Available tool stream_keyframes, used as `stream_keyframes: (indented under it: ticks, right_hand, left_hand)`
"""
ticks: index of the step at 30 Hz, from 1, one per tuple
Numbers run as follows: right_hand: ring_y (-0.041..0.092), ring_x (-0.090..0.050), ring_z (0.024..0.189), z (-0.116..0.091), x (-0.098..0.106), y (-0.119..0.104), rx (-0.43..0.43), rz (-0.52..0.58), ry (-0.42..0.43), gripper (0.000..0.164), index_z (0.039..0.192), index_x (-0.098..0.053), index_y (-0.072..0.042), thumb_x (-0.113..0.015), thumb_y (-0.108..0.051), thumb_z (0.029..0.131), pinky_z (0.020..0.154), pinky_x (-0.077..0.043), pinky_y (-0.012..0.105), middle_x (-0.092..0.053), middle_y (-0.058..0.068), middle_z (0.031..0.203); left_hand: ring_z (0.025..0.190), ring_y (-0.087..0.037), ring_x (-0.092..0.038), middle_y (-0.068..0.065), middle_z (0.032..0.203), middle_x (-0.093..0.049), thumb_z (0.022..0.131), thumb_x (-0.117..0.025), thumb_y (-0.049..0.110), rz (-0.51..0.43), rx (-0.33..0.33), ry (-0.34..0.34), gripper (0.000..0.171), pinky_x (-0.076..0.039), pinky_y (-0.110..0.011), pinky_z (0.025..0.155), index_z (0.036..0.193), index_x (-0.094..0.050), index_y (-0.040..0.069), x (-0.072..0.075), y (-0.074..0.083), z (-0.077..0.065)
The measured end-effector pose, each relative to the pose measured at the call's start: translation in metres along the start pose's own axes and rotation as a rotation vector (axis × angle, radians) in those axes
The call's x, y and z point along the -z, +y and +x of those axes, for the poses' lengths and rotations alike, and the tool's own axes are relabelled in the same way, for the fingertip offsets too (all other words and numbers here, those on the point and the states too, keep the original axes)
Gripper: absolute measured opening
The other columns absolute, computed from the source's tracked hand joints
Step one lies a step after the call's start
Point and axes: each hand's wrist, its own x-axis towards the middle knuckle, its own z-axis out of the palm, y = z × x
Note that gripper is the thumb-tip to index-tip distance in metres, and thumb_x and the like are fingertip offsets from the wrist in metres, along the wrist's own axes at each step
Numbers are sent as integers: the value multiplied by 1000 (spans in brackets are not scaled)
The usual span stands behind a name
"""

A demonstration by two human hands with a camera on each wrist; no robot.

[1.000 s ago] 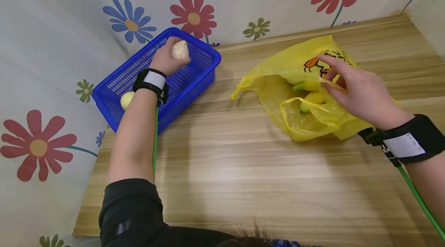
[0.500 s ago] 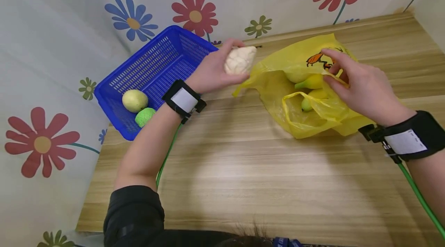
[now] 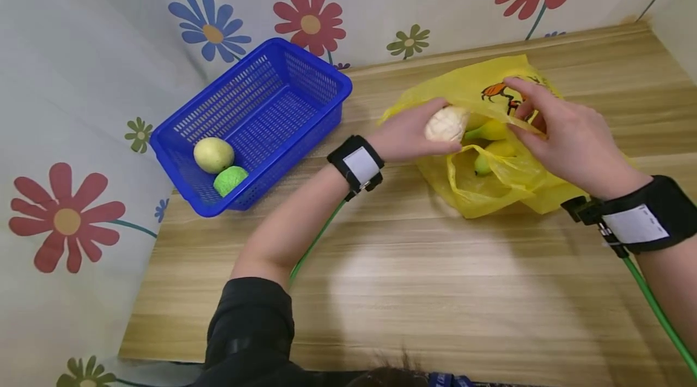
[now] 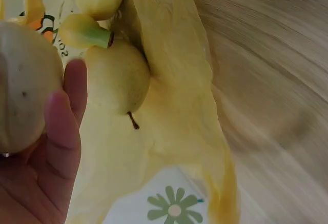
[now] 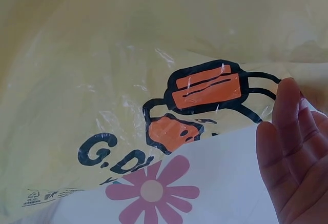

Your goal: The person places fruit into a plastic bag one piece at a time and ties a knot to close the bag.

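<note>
Our left hand [image 3: 405, 136] grips the pale lumpy fruit [image 3: 446, 124] right at the mouth of the yellow bag [image 3: 490, 193], whose rim our right hand [image 3: 566, 139] pinches open, just beside it.

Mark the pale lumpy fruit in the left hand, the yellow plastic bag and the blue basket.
pale lumpy fruit [image 3: 445, 124], head view, middle of its exposed side
yellow plastic bag [image 3: 492, 190], head view, lower front fold
blue basket [image 3: 305, 51], head view, far rim

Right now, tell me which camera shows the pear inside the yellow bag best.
The left wrist view: the pear fills it, stem visible, against the yellow bag. The head view shows only bananas through the bag mouth; the pear cannot be made out. The right wrist view shows just the bag's printed plastic.
</note>
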Motion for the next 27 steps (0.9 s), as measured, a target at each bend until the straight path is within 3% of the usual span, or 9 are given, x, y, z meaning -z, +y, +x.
stream_keyframes:
  ticks: [5,9,12,16,20,23,27]
  right_hand:
    - [30,-58,63,-1,2,1,3,12,-2,76,143,-41,-9,-76,7,78,49,-39,33,-64,17,93]
    - [30,-58,64,-1,3,1,18,8,15,78,143,-41,-9,-76,9,76,49,-40,34,-64,16,93]
    - [28,-55,60,-2,3,2,22,1,23,78,142,-40,-8,-75,12,75,48,-38,33,-64,16,92]
    - [26,-51,59,-3,4,4,3,-6,29,79,143,-39,-7,-74,14,75,49,-37,33,-63,17,93]
    - [26,-53,62,-3,6,5,-11,-10,42,78,143,-40,-6,-74,14,75,51,-38,33,-63,17,94]
    - [25,-52,61,-3,7,6,-20,-12,45,77,143,-40,-6,-74,12,76,50,-37,32,-63,17,94]
    - [25,-52,62,-3,7,5,-24,-14,48,76,143,-40,-6,-73,12,77,49,-36,32,-63,17,94]
  left_hand:
    - [81,-8,-56,2,98,-58,85,-67,57,14,66,51,56,-45,-20,68,118,-52,13,-12,11,35]
    - [98,-3,-54,3,115,-59,89,-66,50,26,45,39,51,-38,-10,81,126,-57,16,-15,21,58]
    - [117,4,-42,9,136,-49,89,-70,42,24,15,19,62,-24,-2,92,141,-46,21,-17,28,73]
    - [121,4,-38,12,138,-47,87,-70,45,151,77,6,65,-22,-2,94,143,-45,23,-21,37,90]
    - [121,3,-40,12,135,-51,93,-63,43,325,110,32,52,-22,-3,94,138,-51,22,-30,44,104]
    - [120,0,-43,9,132,-53,98,-56,36,396,93,63,39,-23,-4,95,133,-54,18,-37,46,112]
    - [121,0,-43,8,133,-53,101,-51,36,414,138,58,36,-24,-5,96,133,-54,20,-42,44,114]
